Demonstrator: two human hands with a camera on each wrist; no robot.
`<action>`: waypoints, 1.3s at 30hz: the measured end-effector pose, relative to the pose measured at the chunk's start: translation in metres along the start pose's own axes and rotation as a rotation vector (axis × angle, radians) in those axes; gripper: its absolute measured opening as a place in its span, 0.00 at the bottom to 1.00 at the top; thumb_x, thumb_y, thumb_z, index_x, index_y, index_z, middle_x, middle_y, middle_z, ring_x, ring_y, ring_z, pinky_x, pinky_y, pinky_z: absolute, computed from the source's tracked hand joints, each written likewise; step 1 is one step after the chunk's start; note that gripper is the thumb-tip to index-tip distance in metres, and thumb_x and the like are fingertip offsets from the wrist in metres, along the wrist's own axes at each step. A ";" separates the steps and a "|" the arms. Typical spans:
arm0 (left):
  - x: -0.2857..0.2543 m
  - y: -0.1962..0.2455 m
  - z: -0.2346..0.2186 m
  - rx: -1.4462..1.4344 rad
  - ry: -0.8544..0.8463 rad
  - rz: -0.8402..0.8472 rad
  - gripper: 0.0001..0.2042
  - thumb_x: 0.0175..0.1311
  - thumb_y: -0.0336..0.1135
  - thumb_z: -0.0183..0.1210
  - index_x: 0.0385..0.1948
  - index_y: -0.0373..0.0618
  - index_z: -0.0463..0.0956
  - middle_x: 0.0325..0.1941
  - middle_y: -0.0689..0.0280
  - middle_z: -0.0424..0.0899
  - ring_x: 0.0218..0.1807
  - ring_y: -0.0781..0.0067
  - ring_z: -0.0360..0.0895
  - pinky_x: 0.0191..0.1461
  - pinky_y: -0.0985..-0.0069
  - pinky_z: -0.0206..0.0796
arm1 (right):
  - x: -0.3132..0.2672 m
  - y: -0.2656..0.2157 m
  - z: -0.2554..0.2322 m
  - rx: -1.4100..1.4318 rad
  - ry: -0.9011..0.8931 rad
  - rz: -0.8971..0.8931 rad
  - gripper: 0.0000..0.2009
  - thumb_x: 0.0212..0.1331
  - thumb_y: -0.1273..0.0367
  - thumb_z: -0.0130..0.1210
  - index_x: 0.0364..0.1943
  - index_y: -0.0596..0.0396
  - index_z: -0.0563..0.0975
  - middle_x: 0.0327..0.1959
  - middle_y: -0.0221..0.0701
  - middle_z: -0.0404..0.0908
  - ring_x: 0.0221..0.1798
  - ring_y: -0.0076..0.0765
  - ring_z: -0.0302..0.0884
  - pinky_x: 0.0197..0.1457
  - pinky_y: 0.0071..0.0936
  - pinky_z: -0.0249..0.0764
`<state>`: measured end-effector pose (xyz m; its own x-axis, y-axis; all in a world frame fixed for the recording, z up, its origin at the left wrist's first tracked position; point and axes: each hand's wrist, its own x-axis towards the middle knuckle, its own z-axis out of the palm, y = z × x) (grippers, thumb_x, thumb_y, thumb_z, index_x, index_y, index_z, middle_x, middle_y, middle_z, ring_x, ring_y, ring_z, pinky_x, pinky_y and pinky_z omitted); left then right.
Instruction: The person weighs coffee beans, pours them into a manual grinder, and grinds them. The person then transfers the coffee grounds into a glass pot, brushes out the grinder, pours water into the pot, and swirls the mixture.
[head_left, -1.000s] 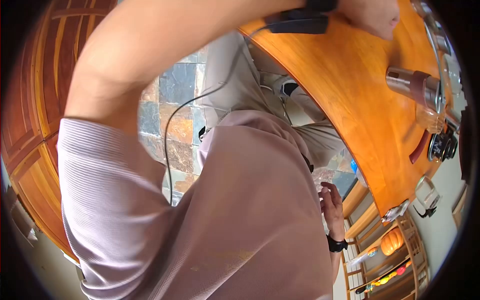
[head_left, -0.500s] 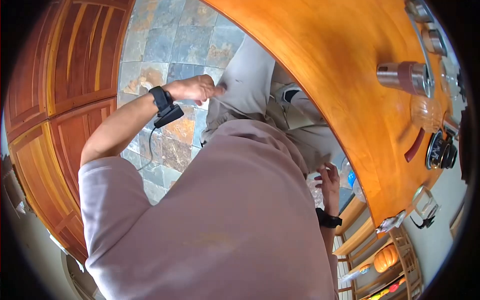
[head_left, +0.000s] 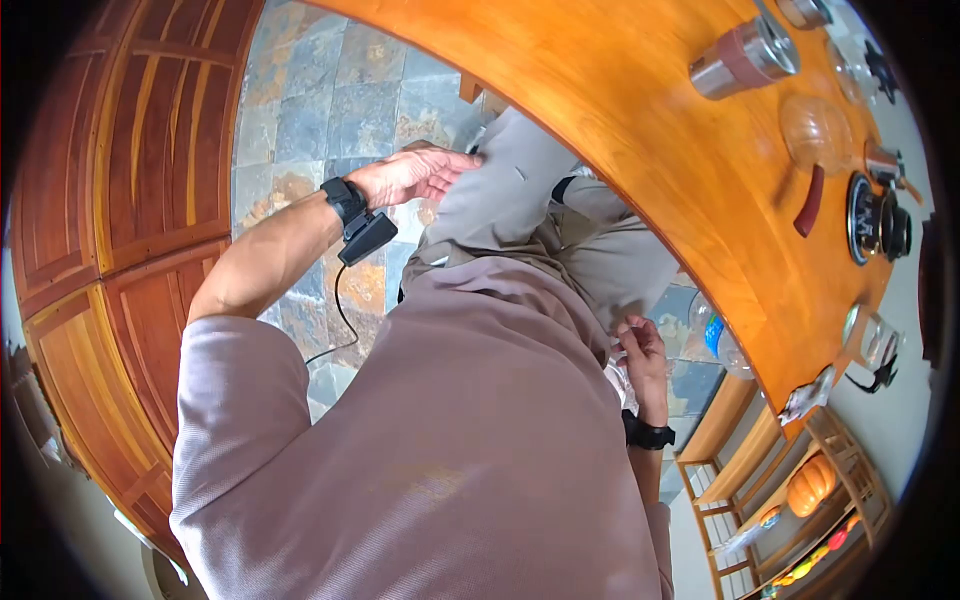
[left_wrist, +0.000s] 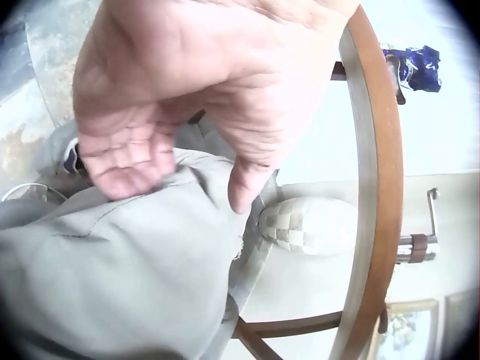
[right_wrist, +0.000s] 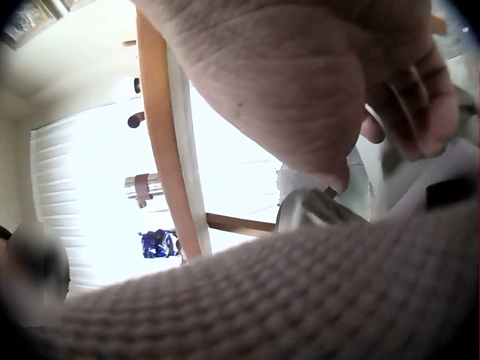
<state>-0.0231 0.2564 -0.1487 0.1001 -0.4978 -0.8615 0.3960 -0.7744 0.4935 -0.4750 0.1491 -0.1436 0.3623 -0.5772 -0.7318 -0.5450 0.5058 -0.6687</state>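
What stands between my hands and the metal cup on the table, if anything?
The table edge: your left hand and right hand are both on its near side, by your legs, with the metal cup beyond. Past that edge, nothing visible blocks the way.

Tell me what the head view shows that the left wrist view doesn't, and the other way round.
Only the head view shows the right grip, the pumpkin, the cabinet and the glass bowl.

Only the left wrist view shows a white checkered object.

Both show the left grip, the trousers, the table, the tumbler and the floor.
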 end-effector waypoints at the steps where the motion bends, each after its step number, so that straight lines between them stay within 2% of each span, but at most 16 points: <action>1: -0.007 0.013 0.006 -0.036 -0.027 0.032 0.14 0.63 0.46 0.68 0.38 0.45 0.82 0.34 0.73 0.79 0.37 0.81 0.73 0.44 0.79 0.67 | -0.003 -0.004 0.004 -0.022 -0.026 -0.021 0.19 0.68 0.64 0.61 0.56 0.60 0.73 0.37 0.28 0.80 0.34 0.19 0.75 0.33 0.17 0.72; 4: -0.034 0.061 0.044 0.464 0.047 0.159 0.22 0.60 0.49 0.70 0.43 0.37 0.82 0.35 0.68 0.83 0.37 0.77 0.78 0.45 0.77 0.72 | -0.016 -0.013 0.012 -0.166 -0.058 -0.187 0.18 0.66 0.69 0.61 0.56 0.62 0.74 0.40 0.32 0.82 0.38 0.24 0.77 0.38 0.24 0.75; 6: -0.063 0.083 0.064 0.757 -0.007 0.429 0.20 0.62 0.47 0.67 0.42 0.36 0.82 0.36 0.63 0.85 0.40 0.72 0.80 0.44 0.73 0.73 | -0.041 -0.070 0.015 -0.363 -0.125 -0.257 0.19 0.64 0.70 0.62 0.56 0.61 0.74 0.42 0.37 0.84 0.40 0.32 0.81 0.41 0.29 0.78; 7: -0.084 0.107 0.078 0.881 -0.151 0.362 0.19 0.65 0.46 0.64 0.43 0.36 0.81 0.41 0.64 0.86 0.44 0.74 0.80 0.49 0.75 0.72 | -0.052 -0.099 0.013 -0.358 -0.087 -0.272 0.19 0.64 0.70 0.62 0.56 0.61 0.74 0.42 0.37 0.84 0.40 0.32 0.81 0.41 0.29 0.78; 10: -0.130 0.158 0.097 0.888 -0.392 0.446 0.12 0.64 0.37 0.67 0.40 0.38 0.81 0.34 0.70 0.83 0.37 0.82 0.77 0.42 0.79 0.70 | -0.086 -0.178 0.002 -0.497 -0.175 -0.509 0.17 0.60 0.72 0.62 0.53 0.61 0.76 0.38 0.34 0.83 0.37 0.30 0.81 0.38 0.26 0.75; 12: -0.135 0.195 0.105 0.958 -0.310 0.609 0.11 0.63 0.36 0.68 0.40 0.38 0.81 0.32 0.71 0.82 0.36 0.82 0.76 0.41 0.79 0.70 | -0.099 -0.227 -0.010 -0.673 -0.049 -0.833 0.13 0.56 0.73 0.64 0.46 0.61 0.79 0.37 0.36 0.83 0.37 0.35 0.82 0.39 0.27 0.76; 16: -0.083 0.258 0.118 0.916 -0.121 1.037 0.19 0.60 0.36 0.71 0.47 0.36 0.76 0.39 0.69 0.80 0.41 0.80 0.76 0.45 0.77 0.70 | -0.092 -0.330 -0.025 -0.849 0.231 -1.119 0.12 0.57 0.70 0.65 0.43 0.60 0.81 0.34 0.37 0.82 0.36 0.37 0.81 0.39 0.32 0.77; 20: -0.015 0.278 0.145 0.857 -0.289 1.308 0.27 0.56 0.34 0.74 0.55 0.37 0.72 0.47 0.67 0.79 0.47 0.75 0.76 0.51 0.75 0.71 | -0.025 -0.411 -0.026 -0.836 0.421 -1.300 0.13 0.64 0.67 0.61 0.49 0.57 0.82 0.37 0.35 0.82 0.33 0.34 0.78 0.37 0.29 0.75; 22: 0.003 0.279 0.159 0.621 -0.682 1.060 0.35 0.51 0.33 0.77 0.60 0.37 0.68 0.52 0.65 0.79 0.52 0.72 0.77 0.55 0.73 0.73 | -0.005 -0.443 -0.016 -0.945 0.352 -1.167 0.14 0.68 0.70 0.58 0.56 0.57 0.80 0.44 0.32 0.81 0.42 0.26 0.78 0.47 0.23 0.73; 23: 0.009 0.270 0.166 0.534 -0.517 1.204 0.36 0.47 0.32 0.79 0.60 0.38 0.68 0.53 0.64 0.79 0.54 0.73 0.77 0.56 0.73 0.73 | 0.014 -0.453 -0.012 -1.003 0.327 -1.270 0.13 0.70 0.66 0.56 0.54 0.55 0.81 0.44 0.34 0.81 0.39 0.34 0.80 0.45 0.30 0.75; 26: 0.016 0.268 0.178 0.366 -0.636 1.213 0.35 0.46 0.38 0.78 0.55 0.34 0.70 0.47 0.61 0.79 0.49 0.70 0.78 0.55 0.71 0.73 | 0.052 -0.468 0.003 -1.253 0.332 -1.470 0.16 0.70 0.58 0.54 0.50 0.54 0.81 0.41 0.40 0.80 0.37 0.49 0.79 0.39 0.42 0.76; 30: 0.027 0.269 0.185 0.575 -0.605 1.506 0.26 0.51 0.36 0.76 0.51 0.43 0.76 0.47 0.65 0.80 0.48 0.74 0.78 0.50 0.75 0.72 | 0.074 -0.484 0.015 -1.477 0.086 -1.194 0.17 0.72 0.55 0.50 0.50 0.52 0.79 0.41 0.41 0.80 0.39 0.53 0.79 0.41 0.48 0.75; 32: 0.026 0.272 0.185 0.529 -0.677 1.372 0.21 0.51 0.39 0.75 0.45 0.44 0.78 0.42 0.65 0.81 0.45 0.73 0.78 0.47 0.75 0.71 | 0.080 -0.490 0.014 -1.538 -0.024 -0.945 0.17 0.74 0.55 0.47 0.49 0.52 0.79 0.36 0.42 0.80 0.39 0.55 0.79 0.42 0.49 0.75; 33: 0.025 0.275 0.185 0.490 -0.747 1.297 0.20 0.50 0.40 0.74 0.42 0.44 0.78 0.37 0.66 0.80 0.41 0.73 0.77 0.43 0.73 0.70 | 0.087 -0.486 0.006 -1.462 -0.021 -1.166 0.17 0.74 0.56 0.47 0.49 0.53 0.80 0.31 0.44 0.80 0.37 0.57 0.79 0.42 0.49 0.75; 37: 0.022 0.276 0.194 0.489 -0.872 1.296 0.19 0.50 0.44 0.74 0.36 0.44 0.78 0.32 0.67 0.80 0.35 0.73 0.76 0.39 0.72 0.69 | 0.069 -0.487 0.016 -1.333 0.078 -1.200 0.16 0.73 0.57 0.48 0.45 0.55 0.80 0.29 0.44 0.80 0.36 0.58 0.79 0.41 0.49 0.75; 39: 0.028 0.275 0.198 0.470 -0.834 1.387 0.20 0.50 0.45 0.75 0.39 0.44 0.78 0.34 0.67 0.81 0.37 0.73 0.78 0.41 0.73 0.70 | 0.064 -0.492 0.022 -1.588 -0.029 -1.122 0.15 0.72 0.59 0.50 0.44 0.57 0.78 0.30 0.44 0.80 0.37 0.58 0.80 0.42 0.50 0.75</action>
<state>-0.0925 -0.0479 -0.0140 -0.4222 -0.7919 0.4412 0.1271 0.4302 0.8937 -0.1672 -0.1225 0.1362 0.9781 -0.1565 -0.1375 -0.1663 -0.9841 -0.0626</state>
